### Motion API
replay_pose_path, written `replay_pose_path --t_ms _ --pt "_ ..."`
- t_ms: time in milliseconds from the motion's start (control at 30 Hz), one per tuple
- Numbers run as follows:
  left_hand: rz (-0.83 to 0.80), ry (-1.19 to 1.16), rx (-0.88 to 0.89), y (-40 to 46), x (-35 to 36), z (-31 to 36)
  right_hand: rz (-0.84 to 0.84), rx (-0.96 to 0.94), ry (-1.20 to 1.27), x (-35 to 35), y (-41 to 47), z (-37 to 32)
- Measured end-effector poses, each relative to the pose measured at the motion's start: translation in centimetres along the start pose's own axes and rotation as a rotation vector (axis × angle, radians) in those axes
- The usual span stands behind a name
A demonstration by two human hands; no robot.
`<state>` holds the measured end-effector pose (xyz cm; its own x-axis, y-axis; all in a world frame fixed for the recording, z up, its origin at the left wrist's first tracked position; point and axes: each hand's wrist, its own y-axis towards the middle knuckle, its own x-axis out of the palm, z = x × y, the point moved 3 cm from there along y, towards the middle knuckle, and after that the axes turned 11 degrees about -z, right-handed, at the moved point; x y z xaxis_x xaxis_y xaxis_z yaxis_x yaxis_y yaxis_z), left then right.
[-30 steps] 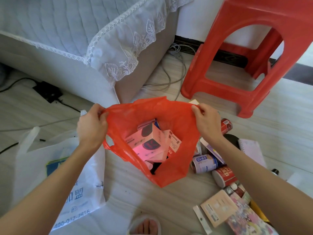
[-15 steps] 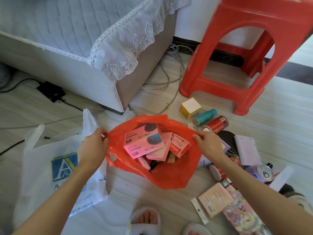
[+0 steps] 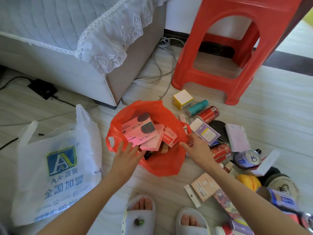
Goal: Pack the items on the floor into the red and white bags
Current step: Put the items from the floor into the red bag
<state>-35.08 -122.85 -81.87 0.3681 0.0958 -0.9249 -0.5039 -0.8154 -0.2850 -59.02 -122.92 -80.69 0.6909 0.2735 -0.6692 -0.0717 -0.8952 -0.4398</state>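
Neither grip holds anything: the left hand (image 3: 126, 156) hovers, fingers spread, over the near rim of the red bag (image 3: 166, 164), and the right hand (image 3: 197, 150) lies open at its right edge (contact with the plastic cannot be confirmed). The red bag rests on the floor, partly filled with pink boxes (image 3: 139, 131). Left of the red bag, the white bag (image 3: 55, 165) lies flat, apparently unfilled. Right of the red bag, cans (image 3: 209, 114), a notebook (image 3: 237, 137) and small packets remain unpacked; roughly half the task remains.
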Motion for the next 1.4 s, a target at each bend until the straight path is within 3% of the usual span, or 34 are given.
replay_pose_path --t_ms 167,367,467,600,667,800,900,933,1033,1200,1300,1400 --pt "-0.024 0.003 -0.096 -1.6 -0.2 -2.8 -0.037 0.046 -0.085 1.3 0.1 1.0" --pt "-0.126 -0.069 -0.188 -4.7 1.2 -2.1 0.141 0.096 0.082 -0.2 -0.4 2.2" --pt "-0.023 -0.173 -0.198 -4.3 -0.2 -0.7 0.117 0.115 0.089 -0.3 -2.0 3.4" --pt "0.243 -0.318 0.031 -2.7 -3.0 3.5 0.096 0.155 0.101 0.6 -5.7 7.0" --pt "0.278 -0.402 0.218 -1.6 -3.4 6.8 0.132 0.180 0.040 1.1 -7.4 9.7" --pt "0.010 -0.593 0.417 0.8 -1.5 14.8 0.189 0.279 -0.182 2.2 -9.6 14.3" --pt "-0.371 -0.728 0.360 2.8 1.4 19.7 0.158 0.267 -0.320 2.9 -10.2 17.2" --pt "-0.425 -0.716 0.320 3.6 2.3 20.7 0.123 0.282 -0.399 3.2 -10.1 18.3" --pt "-0.470 -0.711 0.224 5.6 4.2 23.0 0.034 0.311 -0.577 3.5 -9.4 20.5" --pt "-0.492 -0.700 0.113 6.6 5.6 25.5 -0.099 0.464 -0.580 2.8 -8.4 21.0" --pt "-0.534 -0.812 0.043 7.1 5.8 25.6 -0.111 0.506 -0.461 1.8 -8.0 21.5" --pt "-0.530 -0.986 0.091 6.6 4.7 25.1 -0.031 0.480 -0.148 0.6 -8.0 21.3"
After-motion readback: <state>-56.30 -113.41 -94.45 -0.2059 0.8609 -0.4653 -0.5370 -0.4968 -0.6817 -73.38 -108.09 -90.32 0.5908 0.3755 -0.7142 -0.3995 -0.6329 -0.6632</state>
